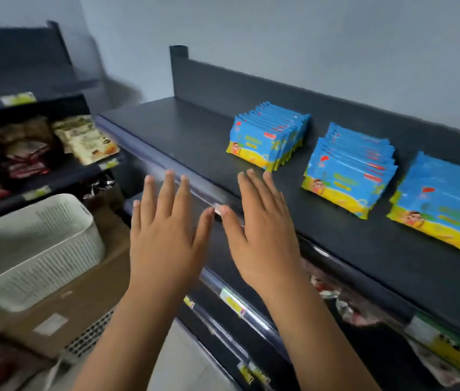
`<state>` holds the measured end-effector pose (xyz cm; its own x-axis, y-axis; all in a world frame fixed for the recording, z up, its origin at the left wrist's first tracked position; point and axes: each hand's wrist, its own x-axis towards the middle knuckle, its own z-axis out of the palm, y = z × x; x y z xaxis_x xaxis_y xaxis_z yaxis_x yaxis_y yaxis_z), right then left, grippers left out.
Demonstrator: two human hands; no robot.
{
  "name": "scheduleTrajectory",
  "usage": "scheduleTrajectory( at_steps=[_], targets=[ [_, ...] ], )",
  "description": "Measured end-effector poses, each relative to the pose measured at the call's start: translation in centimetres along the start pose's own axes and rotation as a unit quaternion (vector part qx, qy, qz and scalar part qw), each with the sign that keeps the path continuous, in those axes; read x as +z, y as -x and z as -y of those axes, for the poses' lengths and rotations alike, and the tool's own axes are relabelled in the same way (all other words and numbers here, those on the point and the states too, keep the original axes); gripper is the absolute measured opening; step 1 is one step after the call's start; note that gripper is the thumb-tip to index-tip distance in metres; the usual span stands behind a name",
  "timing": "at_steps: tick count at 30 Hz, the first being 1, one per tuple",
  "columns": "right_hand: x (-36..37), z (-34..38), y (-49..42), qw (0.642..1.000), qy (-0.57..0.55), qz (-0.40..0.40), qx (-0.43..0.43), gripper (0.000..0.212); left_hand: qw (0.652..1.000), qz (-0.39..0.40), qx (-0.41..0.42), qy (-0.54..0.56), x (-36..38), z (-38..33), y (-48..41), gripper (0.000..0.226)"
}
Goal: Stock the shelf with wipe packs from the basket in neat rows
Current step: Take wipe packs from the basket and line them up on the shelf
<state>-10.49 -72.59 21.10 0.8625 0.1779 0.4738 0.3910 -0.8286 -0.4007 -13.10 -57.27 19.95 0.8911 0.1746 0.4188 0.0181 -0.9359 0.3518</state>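
Head view: both hands' fingers spread, empty; 3 wipe-pack rows lie beyond, right.

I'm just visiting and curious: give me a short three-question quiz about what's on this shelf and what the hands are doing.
1. True or false: the left hand and right hand each hold a wipe pack.
2. How many rows of wipe packs stand on the top shelf?
3. The white basket sits: A) on the top shelf, B) on a cardboard box to the left, C) in the right hand.

Key: 1 false, both are open and empty. 2 three. 3 B.
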Motion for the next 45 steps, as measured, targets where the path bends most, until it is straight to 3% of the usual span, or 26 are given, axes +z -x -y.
scheduleTrajectory(
  at_steps=[11,19,29,35,45],
  targets=[
    [15.9,15.6,-3.4,0.974,-0.061,0.173,-0.132,0.068,0.977,0.027,-0.177,-0.115,-4.8,22.1,2.2,0.072],
    [26.5,23.1,-5.3,0.947,-0.098,0.252,-0.173,0.067,0.958,0.008,-0.26,-0.121,-5.4,32.5,1.5,0.079],
    [39.5,26.3,-13.5,0.905,-0.217,0.365,-0.029,0.051,0.931,0.024,-0.364,-0.021,-1.4,44.7,-3.8,0.072],
    [49.1,27.8,-21.1,0.875,-0.187,0.446,0.036,0.047,0.859,0.041,-0.497,0.111,4.1,55.9,-13.0,0.059],
    [64.9,26.4,-23.0,0.804,-0.094,0.559,0.183,0.025,0.781,0.225,-0.578,0.074,13.9,67.7,-14.9,0.04]
  ],
)
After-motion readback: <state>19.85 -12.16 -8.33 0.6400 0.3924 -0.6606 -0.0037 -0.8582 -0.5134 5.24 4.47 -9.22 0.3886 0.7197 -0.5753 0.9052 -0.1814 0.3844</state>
